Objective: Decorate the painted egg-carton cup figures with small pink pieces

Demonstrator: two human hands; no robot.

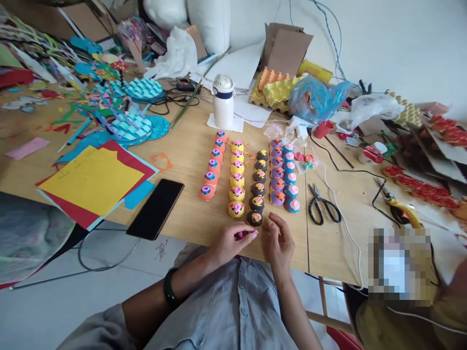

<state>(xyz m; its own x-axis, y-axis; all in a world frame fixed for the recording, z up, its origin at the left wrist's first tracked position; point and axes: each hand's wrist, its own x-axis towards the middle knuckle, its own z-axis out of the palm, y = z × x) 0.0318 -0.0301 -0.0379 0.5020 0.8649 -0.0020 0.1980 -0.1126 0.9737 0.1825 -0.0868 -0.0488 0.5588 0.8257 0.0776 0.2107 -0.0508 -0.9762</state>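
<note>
My left hand is closed at the table's front edge, with a small lump of bright pink clay in its curled fingers. Thumb and forefinger meet at the tip. Just to its right, my right hand has loosely bent fingers standing apart, with nothing visible in them. Close beyond both hands is the near end of a row of black egg-carton cups with yellow and pink decoration. Beside it run a yellow row, an orange row and a purple row next to a blue one.
Black-handled scissors lie right of the rows. A phone and yellow sheets lie to the left. Behind stands a white bottle. A white cable crosses the right side. Another person's arm shows at far right.
</note>
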